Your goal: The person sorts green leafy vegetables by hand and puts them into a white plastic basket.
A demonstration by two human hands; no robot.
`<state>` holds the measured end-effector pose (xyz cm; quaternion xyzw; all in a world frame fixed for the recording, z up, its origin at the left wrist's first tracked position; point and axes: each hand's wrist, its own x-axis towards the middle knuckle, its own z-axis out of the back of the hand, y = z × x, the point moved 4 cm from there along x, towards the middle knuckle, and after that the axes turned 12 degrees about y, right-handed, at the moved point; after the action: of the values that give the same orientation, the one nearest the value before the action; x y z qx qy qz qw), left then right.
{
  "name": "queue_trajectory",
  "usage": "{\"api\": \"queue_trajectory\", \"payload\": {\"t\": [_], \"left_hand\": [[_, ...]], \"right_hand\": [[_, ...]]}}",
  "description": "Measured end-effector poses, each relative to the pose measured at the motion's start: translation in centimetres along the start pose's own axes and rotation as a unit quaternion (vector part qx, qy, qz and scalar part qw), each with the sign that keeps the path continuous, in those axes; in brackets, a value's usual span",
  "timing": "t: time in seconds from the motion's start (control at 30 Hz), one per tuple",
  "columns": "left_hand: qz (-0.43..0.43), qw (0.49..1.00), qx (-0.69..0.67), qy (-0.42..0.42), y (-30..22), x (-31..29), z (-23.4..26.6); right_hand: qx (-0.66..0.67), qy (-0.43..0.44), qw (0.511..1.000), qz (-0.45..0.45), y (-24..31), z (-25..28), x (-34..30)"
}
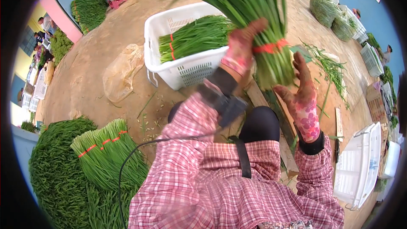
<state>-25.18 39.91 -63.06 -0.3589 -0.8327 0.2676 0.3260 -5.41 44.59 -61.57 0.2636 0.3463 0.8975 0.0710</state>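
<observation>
In front of me, tilted with its leaves pointing up and away, is a bunch of garlic chives (pixel 271 63) tied with a red band. My left hand (pixel 239 48), in a stained pink flowered glove, is closed against the bunch's left side at the band; some fingers are hidden behind it. Close to the pale cut ends on the right, my right hand (pixel 303 97) has its thumb and fingers spread and holds nothing. Beyond my left forearm stands a white plastic crate (pixel 186 74), with banded chive bunches (pixel 195 40) lying in it.
At lower left, banded bunches (pixel 110 148) rest on a big chive heap (pixel 59 174). A clear plastic bag (pixel 123 74) lies left of the crate. Loose stalks (pixel 328 65) and a wooden board (pixel 288 157) are to the right, near white crates (pixel 358 165). People stand far left.
</observation>
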Motion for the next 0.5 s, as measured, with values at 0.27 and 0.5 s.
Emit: {"api": "queue_trajectory", "payload": {"t": [0.27,0.5], "left_hand": [[0.021,0.994,0.069,-0.077,-9.3,1.9,22.1],[0.088,0.961,-0.068,-0.255,-5.7,-3.9,33.3]], "right_hand": [[0.157,0.172,0.969,-0.083,-5.1,-6.7,-1.4],[0.132,0.239,0.951,-0.146,-6.2,-8.4,-1.7]]}}
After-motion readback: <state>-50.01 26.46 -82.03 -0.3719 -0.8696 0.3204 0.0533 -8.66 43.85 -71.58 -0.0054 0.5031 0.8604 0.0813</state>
